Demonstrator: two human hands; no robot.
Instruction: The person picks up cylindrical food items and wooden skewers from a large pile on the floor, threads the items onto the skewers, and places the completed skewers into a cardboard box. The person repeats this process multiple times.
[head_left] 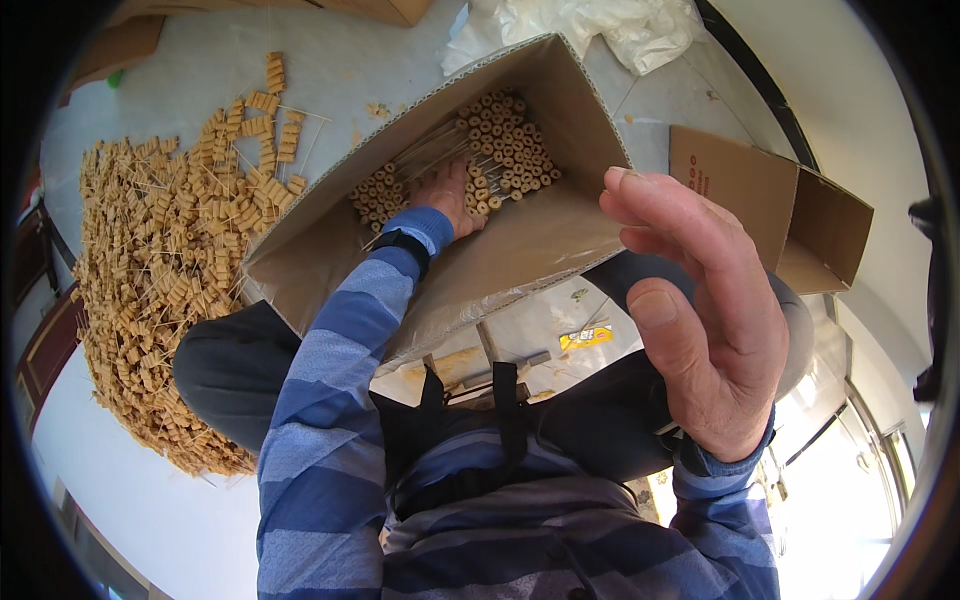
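My left hand reaches down into a cardboard box, its fingers laid flat over the thin sticks of the skewers there. These skewers carry tan, ring-ended, ridged pieces and are packed in two clusters, one on each side of the hand. Part of the left fingers is hard to make out among the sticks. Above the box's right side, close to the camera, my right hand is raised with fingers stretched and thumb apart. Nothing shows in it. A clear plastic lining shows along the box's near edge.
To the left spreads a large heap of loose skewers. At the right lies another open cardboard box. White plastic sheeting is bunched at the back. A yellow packet lies on the floor between my legs.
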